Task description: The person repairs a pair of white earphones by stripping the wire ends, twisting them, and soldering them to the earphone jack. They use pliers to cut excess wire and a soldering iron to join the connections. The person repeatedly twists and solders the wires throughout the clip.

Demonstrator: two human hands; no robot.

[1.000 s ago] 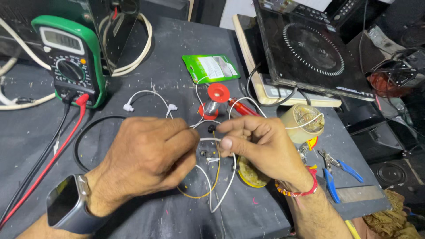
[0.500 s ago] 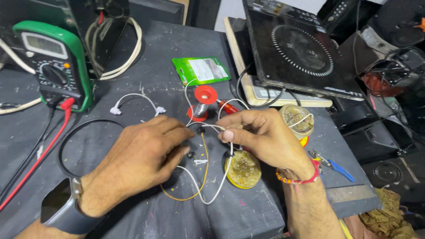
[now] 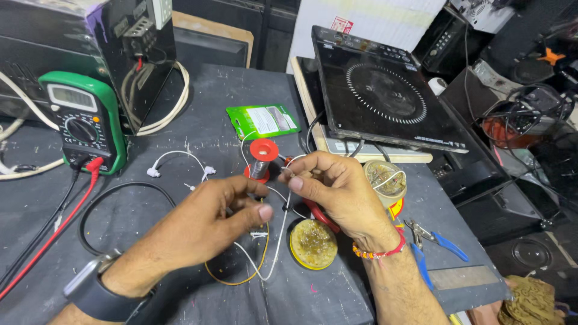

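- Here, the thin white insulated wire (image 3: 282, 232) loops over the dark worktable (image 3: 211, 129), light and limp, likely best taken near its end.
- The right hand (image 3: 334, 186) pinches that end; the left hand (image 3: 211, 222) curls narrowly nearby.
- A red solder spool (image 3: 263, 157) stands behind.

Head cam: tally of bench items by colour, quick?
Green: 2, multimeter and packet
Red: 2, solder spool and probe lead
Yellow: 2, round flux tin and wire loop
Blue: 1, pliers
Black: 1, cooktop
Total: 8
Left hand and right hand pinch thin white wires.
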